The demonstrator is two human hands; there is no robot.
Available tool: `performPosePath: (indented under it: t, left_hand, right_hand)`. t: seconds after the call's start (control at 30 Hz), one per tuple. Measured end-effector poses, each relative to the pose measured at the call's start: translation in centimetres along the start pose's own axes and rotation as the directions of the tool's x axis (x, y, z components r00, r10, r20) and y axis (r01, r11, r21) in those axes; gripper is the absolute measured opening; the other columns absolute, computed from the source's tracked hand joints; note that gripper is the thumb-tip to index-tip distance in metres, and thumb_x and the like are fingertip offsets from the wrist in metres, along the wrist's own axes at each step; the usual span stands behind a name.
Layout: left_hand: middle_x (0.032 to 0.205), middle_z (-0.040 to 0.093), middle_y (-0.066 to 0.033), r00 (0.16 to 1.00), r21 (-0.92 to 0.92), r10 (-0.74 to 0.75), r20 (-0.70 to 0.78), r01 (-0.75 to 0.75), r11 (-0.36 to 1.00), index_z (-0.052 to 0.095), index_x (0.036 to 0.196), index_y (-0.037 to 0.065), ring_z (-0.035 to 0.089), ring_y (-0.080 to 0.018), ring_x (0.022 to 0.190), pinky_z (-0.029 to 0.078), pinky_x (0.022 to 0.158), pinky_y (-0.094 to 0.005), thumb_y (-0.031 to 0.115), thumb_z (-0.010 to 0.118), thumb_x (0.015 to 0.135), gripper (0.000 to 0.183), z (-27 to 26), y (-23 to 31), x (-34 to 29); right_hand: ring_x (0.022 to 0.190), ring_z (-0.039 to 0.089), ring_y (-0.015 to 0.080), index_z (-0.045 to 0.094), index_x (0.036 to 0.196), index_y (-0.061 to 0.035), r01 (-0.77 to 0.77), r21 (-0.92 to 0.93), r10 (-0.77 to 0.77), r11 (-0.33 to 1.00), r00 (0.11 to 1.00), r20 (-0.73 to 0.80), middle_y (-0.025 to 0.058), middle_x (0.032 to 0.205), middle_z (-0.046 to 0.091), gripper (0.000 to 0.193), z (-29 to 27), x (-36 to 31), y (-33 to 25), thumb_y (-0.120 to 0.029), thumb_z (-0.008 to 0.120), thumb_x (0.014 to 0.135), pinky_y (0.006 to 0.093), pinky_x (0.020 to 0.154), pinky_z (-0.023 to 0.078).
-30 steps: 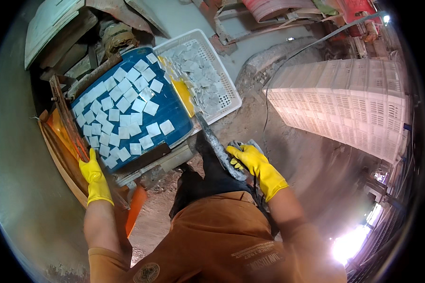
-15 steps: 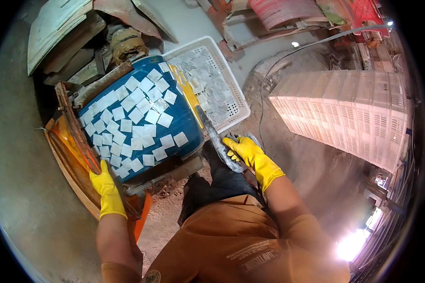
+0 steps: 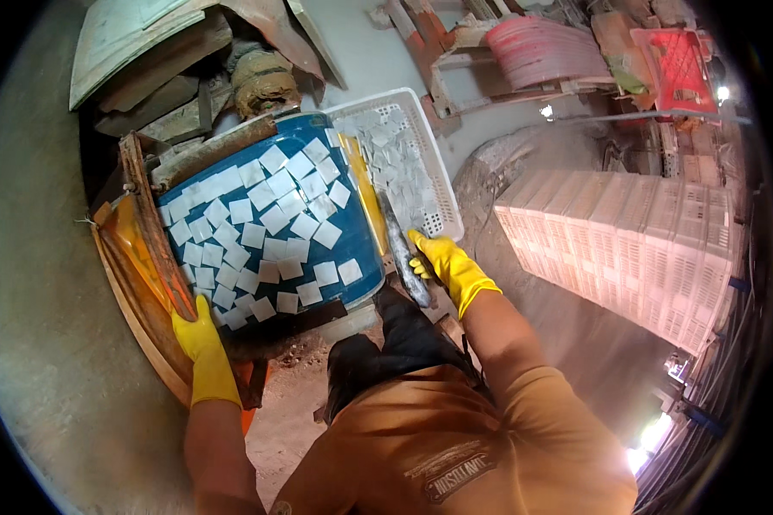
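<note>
Both my hands wear yellow rubber gloves. On the left, my left hand (image 3: pixel 199 336) is closed round the lower end of a rusty metal bar (image 3: pixel 156 236) along the frame's side; some fingers are hidden beneath. My right hand (image 3: pixel 452 268) grips a long, worn grey bar (image 3: pixel 400 249) at the near right corner of a blue sheet-like surface (image 3: pixel 352 240). Many white square tiles (image 3: pixel 274 219) lie scattered over this surface, several overlapping. A yellow strip (image 3: pixel 365 184) edges its right side. Beyond it, a white perforated basket (image 3: pixel 449 197) holds a heap of similar tiles.
A tall stack of pale slotted crates (image 3: pixel 618 249) stands on the right. Curved boards (image 3: pixel 146 43) and a wrapped bundle (image 3: pixel 264 83) lie at the far left. A red plastic crate (image 3: pixel 674 73) sits at the far right, with a cable (image 3: pixel 653 116) below it.
The view has shifted, so the surroundings appear lower and further right. My right hand and the grey bar have moved closer to the basket, the bar now steeper. My left hand stays on the rusty bar.
</note>
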State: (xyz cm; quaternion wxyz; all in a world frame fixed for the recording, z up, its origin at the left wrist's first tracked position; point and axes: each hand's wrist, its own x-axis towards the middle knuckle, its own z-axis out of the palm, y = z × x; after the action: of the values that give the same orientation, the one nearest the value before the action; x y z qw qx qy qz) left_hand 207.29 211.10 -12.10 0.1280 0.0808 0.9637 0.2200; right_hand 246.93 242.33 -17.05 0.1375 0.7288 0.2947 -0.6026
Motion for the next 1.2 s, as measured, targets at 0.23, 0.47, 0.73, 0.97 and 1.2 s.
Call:
performPosePath:
  t: [0.23,0.47,0.73,0.97,1.2]
  left_hand:
    - [0.132,0.067,-0.0241,1.0,-0.059,-0.024,0.007,0.025,0.998,0.057,0.139,-0.002,0.067,-0.0379,0.118,0.054,0.097,-0.0424,0.035,0.079,0.09,0.065,-0.8,1.2,-0.5]
    - [0.115,0.072,-0.0242,0.998,0.077,-0.058,-0.036,0.06,0.995,0.064,0.127,0.002,0.07,-0.0424,0.103,0.056,0.086,-0.0462,0.038,0.079,0.087,0.056,-1.6,1.9,-0.1]
    - [0.106,0.074,-0.0208,0.99,0.079,-0.067,-0.128,0.077,0.994,0.066,0.127,0.007,0.071,-0.0421,0.097,0.056,0.083,-0.0481,0.045,0.08,0.079,0.063,-0.2,-0.6,-0.1]
    - [0.105,0.075,-0.0191,0.99,0.099,-0.085,-0.112,0.097,0.99,0.066,0.126,0.008,0.072,-0.0397,0.095,0.057,0.081,-0.0467,0.046,0.079,0.078,0.062,-1.2,0.3,-0.2]
    - [0.106,0.074,-0.0199,0.991,0.051,-0.123,-0.059,0.126,0.991,0.064,0.127,0.004,0.071,-0.0398,0.097,0.056,0.085,-0.046,0.043,0.079,0.078,0.065,-2.7,1.3,0.0]
  right_hand:
    - [0.055,0.065,0.0243,0.066,0.11,-0.0037,-0.022,0.117,0.031,0.993,0.997,-0.076,0.0114,0.078,0.071,0.052,-0.2,-1.1,2.9,-0.053,0.071,0.096,0.0379,0.052,0.056]
    - [0.068,0.071,0.0236,0.06,0.113,-0.0009,0.443,0.309,-0.398,0.841,0.895,-0.2,0.0112,0.088,0.072,0.03,-0.8,-5.9,-1.3,-0.011,0.079,0.091,0.0365,0.06,0.06]
    - [0.084,0.069,0.0156,0.057,0.137,-0.0001,0.903,0.056,-0.893,0.427,0.43,-0.132,0.0069,0.105,0.071,0.042,3.7,-16.9,-19.7,-0.005,0.072,0.097,0.0316,0.077,0.058]
    - [0.073,0.068,0.0148,0.069,0.116,-0.0041,0.983,0.142,-0.991,0.119,0.109,0.076,0.0052,0.09,0.075,0.023,17.3,-25.8,-39.3,-0.02,0.072,0.1,0.0277,0.066,0.052]
    - [0.086,0.072,0.0255,0.067,0.115,0.0035,0.878,0.393,-0.941,0.272,0.156,0.301,0.0135,0.105,0.074,0.045,34.3,-27.9,-57.9,-0.038,0.073,0.098,0.0392,0.083,0.059]
